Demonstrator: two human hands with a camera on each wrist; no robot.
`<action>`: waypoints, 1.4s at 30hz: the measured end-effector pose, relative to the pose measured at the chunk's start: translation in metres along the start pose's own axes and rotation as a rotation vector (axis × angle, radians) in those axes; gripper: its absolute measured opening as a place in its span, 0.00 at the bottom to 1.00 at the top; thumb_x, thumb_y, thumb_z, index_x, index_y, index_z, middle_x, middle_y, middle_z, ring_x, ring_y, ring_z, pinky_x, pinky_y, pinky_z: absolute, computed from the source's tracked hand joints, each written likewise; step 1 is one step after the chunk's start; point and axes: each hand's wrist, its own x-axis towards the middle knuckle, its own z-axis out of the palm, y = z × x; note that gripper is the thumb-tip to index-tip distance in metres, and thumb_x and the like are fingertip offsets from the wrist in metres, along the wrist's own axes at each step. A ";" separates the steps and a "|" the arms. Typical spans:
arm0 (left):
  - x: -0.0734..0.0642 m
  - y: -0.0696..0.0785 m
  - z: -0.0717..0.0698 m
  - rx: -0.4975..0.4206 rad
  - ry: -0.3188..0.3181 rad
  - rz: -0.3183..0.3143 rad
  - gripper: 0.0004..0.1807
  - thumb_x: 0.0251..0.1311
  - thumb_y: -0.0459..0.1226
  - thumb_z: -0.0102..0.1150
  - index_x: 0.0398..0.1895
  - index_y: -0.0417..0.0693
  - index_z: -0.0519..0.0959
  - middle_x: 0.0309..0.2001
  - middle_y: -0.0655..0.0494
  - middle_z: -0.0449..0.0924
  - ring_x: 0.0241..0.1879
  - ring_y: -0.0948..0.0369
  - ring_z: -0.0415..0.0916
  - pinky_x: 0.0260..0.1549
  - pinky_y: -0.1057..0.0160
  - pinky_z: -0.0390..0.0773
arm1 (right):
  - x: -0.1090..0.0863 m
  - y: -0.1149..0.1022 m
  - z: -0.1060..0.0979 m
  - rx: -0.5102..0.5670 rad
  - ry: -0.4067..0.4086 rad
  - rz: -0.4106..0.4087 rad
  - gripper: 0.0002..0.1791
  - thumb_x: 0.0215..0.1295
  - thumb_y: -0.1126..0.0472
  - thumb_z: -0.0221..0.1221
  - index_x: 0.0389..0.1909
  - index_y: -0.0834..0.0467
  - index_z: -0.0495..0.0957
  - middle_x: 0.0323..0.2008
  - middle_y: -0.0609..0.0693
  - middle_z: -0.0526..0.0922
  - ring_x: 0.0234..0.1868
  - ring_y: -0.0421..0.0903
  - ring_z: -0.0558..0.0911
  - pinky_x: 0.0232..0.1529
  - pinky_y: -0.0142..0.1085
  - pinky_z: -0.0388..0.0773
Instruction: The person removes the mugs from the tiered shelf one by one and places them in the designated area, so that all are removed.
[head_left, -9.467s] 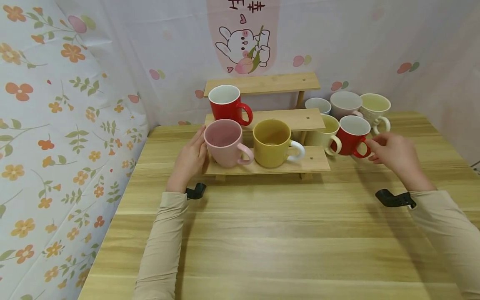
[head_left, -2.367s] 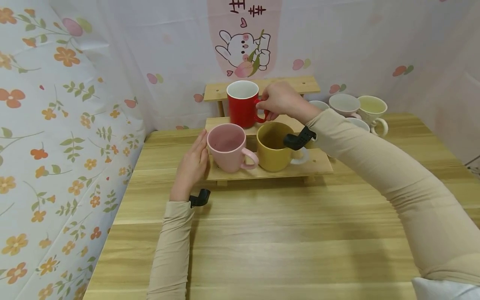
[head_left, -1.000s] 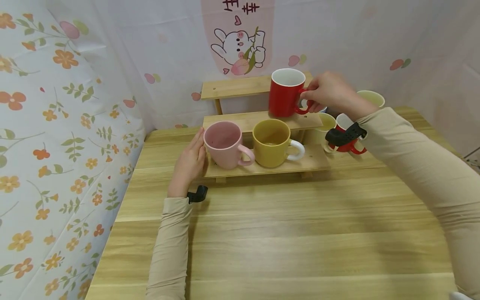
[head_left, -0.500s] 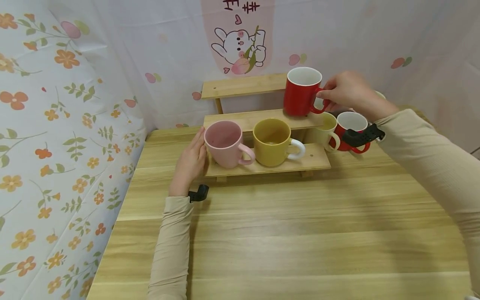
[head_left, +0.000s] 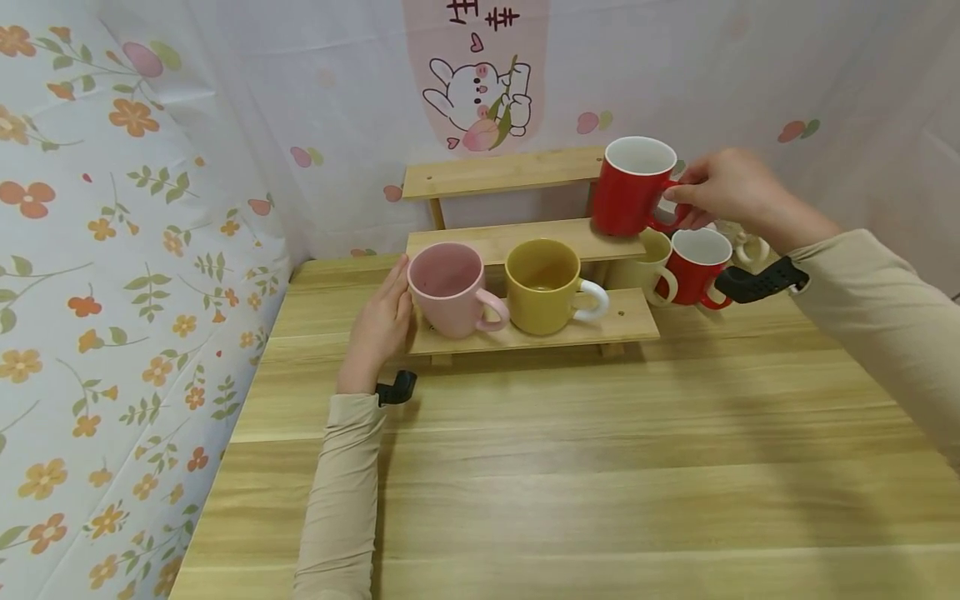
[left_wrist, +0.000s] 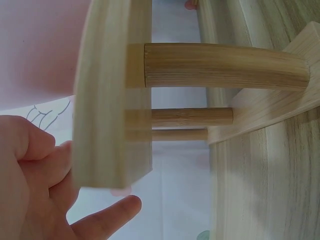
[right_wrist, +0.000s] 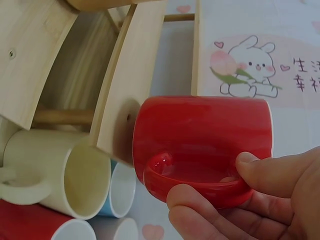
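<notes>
My right hand [head_left: 723, 192] pinches the handle of a red mug [head_left: 633, 196] with a white inside. The mug is upright over the right end of the middle tier of a wooden shelf [head_left: 495, 243]; in the right wrist view, its base is close to the board. My left hand [head_left: 378, 325] rests against the left end of the lowest tier, beside a pink mug [head_left: 447, 292], its fingers [left_wrist: 107, 217] at the board's end. A mustard mug [head_left: 543, 287] with a white handle stands right of the pink one.
On the table right of the shelf stand a second red mug [head_left: 697, 265], a cream mug [head_left: 637, 271] and other cups, partly hidden behind my right hand. A patterned cloth [head_left: 337, 100] hangs behind the shelf. The top tier [head_left: 502, 175] runs along the back.
My right hand has left the red mug on the table, taken the other one at the middle tier's left and carried it to that tier's right end. The left hand stays in place.
</notes>
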 end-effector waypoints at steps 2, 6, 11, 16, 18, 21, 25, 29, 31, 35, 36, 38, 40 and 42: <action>0.000 0.000 0.000 0.000 0.000 0.002 0.27 0.74 0.41 0.32 0.75 0.54 0.54 0.76 0.62 0.47 0.70 0.49 0.58 0.67 0.45 0.61 | -0.004 0.003 -0.002 -0.001 0.001 0.008 0.21 0.68 0.54 0.55 0.43 0.72 0.75 0.23 0.47 0.83 0.21 0.39 0.83 0.24 0.29 0.81; 0.000 0.000 0.001 -0.001 0.005 0.007 0.27 0.74 0.41 0.33 0.75 0.54 0.54 0.76 0.62 0.47 0.70 0.48 0.59 0.66 0.45 0.62 | -0.009 0.008 -0.006 -0.010 0.021 0.014 0.22 0.68 0.54 0.55 0.45 0.73 0.75 0.23 0.46 0.83 0.20 0.38 0.83 0.24 0.28 0.80; 0.000 0.000 0.000 -0.001 0.002 0.005 0.27 0.74 0.41 0.33 0.75 0.54 0.54 0.76 0.61 0.48 0.69 0.47 0.59 0.65 0.44 0.62 | -0.017 0.016 -0.011 -0.009 0.042 0.035 0.23 0.68 0.53 0.55 0.47 0.73 0.75 0.22 0.45 0.83 0.20 0.37 0.83 0.24 0.29 0.81; 0.001 0.000 -0.001 0.002 -0.004 0.009 0.27 0.74 0.40 0.33 0.75 0.54 0.54 0.76 0.61 0.47 0.70 0.48 0.58 0.67 0.46 0.61 | -0.023 0.023 -0.017 -0.010 0.039 0.077 0.25 0.69 0.52 0.54 0.49 0.73 0.73 0.23 0.46 0.84 0.21 0.39 0.83 0.25 0.29 0.81; 0.001 0.000 -0.001 0.007 -0.003 0.013 0.26 0.74 0.40 0.32 0.75 0.53 0.54 0.76 0.61 0.47 0.70 0.49 0.58 0.67 0.46 0.60 | -0.026 0.027 -0.019 0.001 0.036 0.087 0.25 0.69 0.51 0.53 0.48 0.74 0.73 0.22 0.46 0.83 0.21 0.39 0.83 0.25 0.30 0.81; 0.001 0.000 -0.001 0.007 -0.001 0.016 0.26 0.75 0.40 0.32 0.75 0.53 0.54 0.76 0.60 0.47 0.70 0.49 0.57 0.67 0.46 0.60 | -0.031 0.032 -0.021 0.011 0.044 0.096 0.25 0.69 0.51 0.53 0.47 0.74 0.72 0.21 0.45 0.82 0.21 0.39 0.83 0.24 0.30 0.81; 0.000 0.001 -0.001 0.002 -0.001 0.021 0.26 0.75 0.41 0.32 0.75 0.52 0.54 0.76 0.59 0.48 0.70 0.48 0.57 0.68 0.46 0.59 | -0.037 0.040 -0.023 0.026 0.057 0.102 0.26 0.69 0.52 0.53 0.46 0.75 0.72 0.21 0.46 0.81 0.20 0.39 0.83 0.24 0.30 0.81; -0.001 0.001 -0.001 0.002 -0.002 0.021 0.26 0.74 0.41 0.32 0.75 0.52 0.54 0.76 0.60 0.47 0.71 0.49 0.57 0.68 0.47 0.59 | -0.043 0.051 -0.026 0.050 0.061 0.109 0.27 0.69 0.52 0.53 0.49 0.76 0.70 0.23 0.46 0.81 0.21 0.39 0.83 0.25 0.31 0.82; -0.001 0.002 -0.001 0.001 -0.003 0.017 0.26 0.74 0.41 0.33 0.74 0.52 0.54 0.76 0.60 0.47 0.71 0.49 0.56 0.68 0.47 0.59 | -0.045 0.057 -0.027 0.042 0.073 0.109 0.27 0.69 0.52 0.53 0.50 0.76 0.70 0.23 0.45 0.81 0.21 0.39 0.83 0.25 0.30 0.82; -0.001 0.002 0.000 -0.005 0.000 0.015 0.27 0.74 0.41 0.33 0.74 0.52 0.54 0.76 0.59 0.48 0.70 0.49 0.57 0.68 0.46 0.60 | -0.051 0.069 -0.032 0.023 0.090 0.116 0.29 0.69 0.51 0.52 0.53 0.76 0.69 0.24 0.44 0.81 0.22 0.38 0.82 0.25 0.30 0.81; -0.001 0.002 0.000 -0.007 0.001 0.016 0.27 0.74 0.41 0.33 0.75 0.52 0.54 0.76 0.59 0.48 0.70 0.48 0.57 0.67 0.46 0.60 | -0.052 0.072 -0.032 0.015 0.098 0.119 0.30 0.69 0.50 0.52 0.52 0.76 0.69 0.23 0.44 0.81 0.22 0.38 0.82 0.24 0.30 0.81; -0.001 0.002 0.000 -0.009 0.002 0.014 0.27 0.74 0.41 0.33 0.75 0.53 0.54 0.76 0.59 0.48 0.70 0.49 0.57 0.67 0.46 0.60 | -0.056 0.078 -0.033 0.016 0.109 0.128 0.31 0.69 0.49 0.53 0.52 0.77 0.69 0.23 0.46 0.81 0.21 0.39 0.81 0.24 0.30 0.81; -0.001 0.002 0.000 -0.010 0.003 0.013 0.27 0.74 0.41 0.33 0.75 0.53 0.54 0.76 0.59 0.48 0.71 0.49 0.57 0.68 0.46 0.60 | -0.059 0.083 -0.033 0.009 0.124 0.135 0.31 0.69 0.49 0.52 0.51 0.77 0.69 0.23 0.47 0.81 0.21 0.40 0.81 0.23 0.31 0.81; -0.002 0.001 0.000 -0.009 0.001 0.011 0.27 0.74 0.41 0.32 0.75 0.53 0.53 0.76 0.59 0.47 0.71 0.49 0.56 0.68 0.46 0.59 | -0.063 0.089 -0.033 0.015 0.131 0.140 0.31 0.69 0.49 0.52 0.50 0.78 0.69 0.23 0.48 0.81 0.21 0.41 0.81 0.23 0.32 0.82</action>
